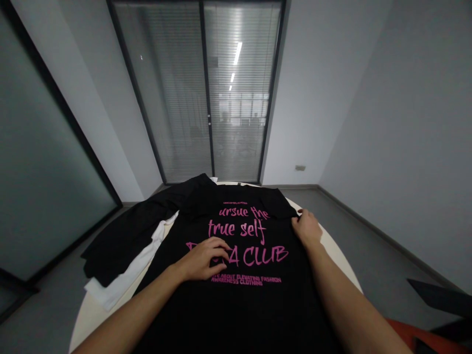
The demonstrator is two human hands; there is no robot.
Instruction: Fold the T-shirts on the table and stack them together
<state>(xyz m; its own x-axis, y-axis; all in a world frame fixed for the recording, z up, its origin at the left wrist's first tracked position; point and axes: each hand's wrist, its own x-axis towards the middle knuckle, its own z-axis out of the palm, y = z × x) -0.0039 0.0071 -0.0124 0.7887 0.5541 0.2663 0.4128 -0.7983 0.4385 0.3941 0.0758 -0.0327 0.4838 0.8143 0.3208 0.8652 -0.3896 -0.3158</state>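
A black T-shirt (254, 309) with pink lettering lies spread out, print side up, on a round pale table (341, 260). My left hand (206, 258) is over the large lettering, fingers loosely bent and thumb apart, holding nothing. Whether its fingertips touch the cloth is hard to tell. At the shirt's right edge, just below the sleeve, my right hand (308, 228) is closed with its fingertips on the fabric. Part of that grip is hidden behind the hand.
Left of the shirt lie a dark garment (129, 236) and a white garment (129, 273), hanging toward the table's edge. A red chair (413, 337) stands at the lower right. Beyond the table are glass panels with blinds (239, 142) and a wall with an outlet (300, 168).
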